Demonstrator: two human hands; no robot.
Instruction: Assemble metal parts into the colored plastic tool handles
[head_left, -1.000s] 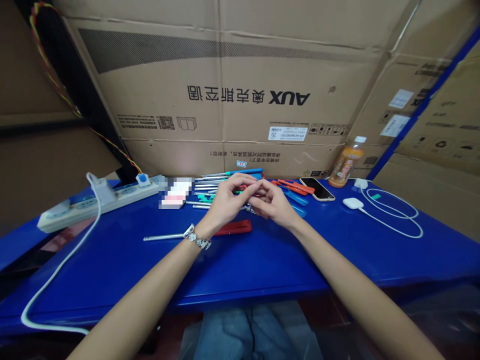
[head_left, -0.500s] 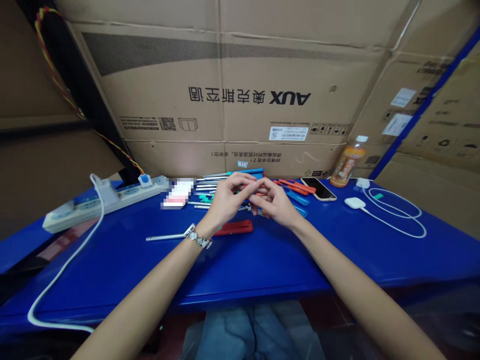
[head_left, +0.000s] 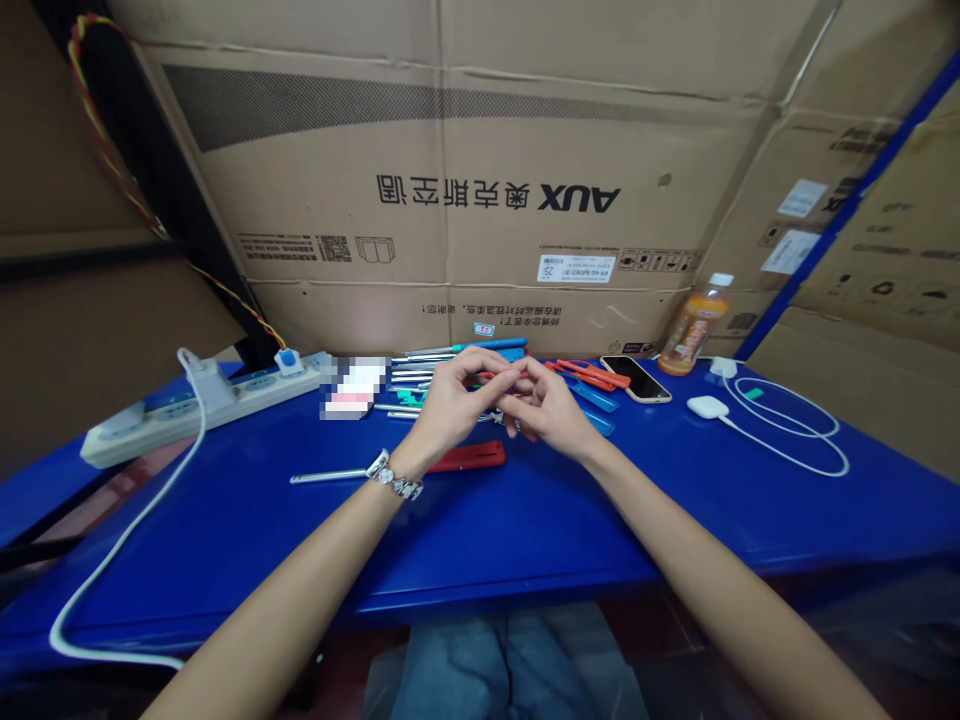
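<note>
My left hand and my right hand meet fingertip to fingertip above the middle of the blue table. Both are pinched on a small thing between them that I cannot make out. A metal watch sits on my left wrist. Just below the hands lies a red handle, and a bare metal rod lies to its left. Behind the hands is a row of metal rods and blue, teal and red handles. More red and blue handles lie to the right.
A white power strip with a trailing cable lies at the left. A phone, an orange drink bottle and a white charger with looped cable are at the right. Large cardboard boxes stand behind.
The hands have stayed together over the same spot, with only small finger shifts. The view has barely moved.
</note>
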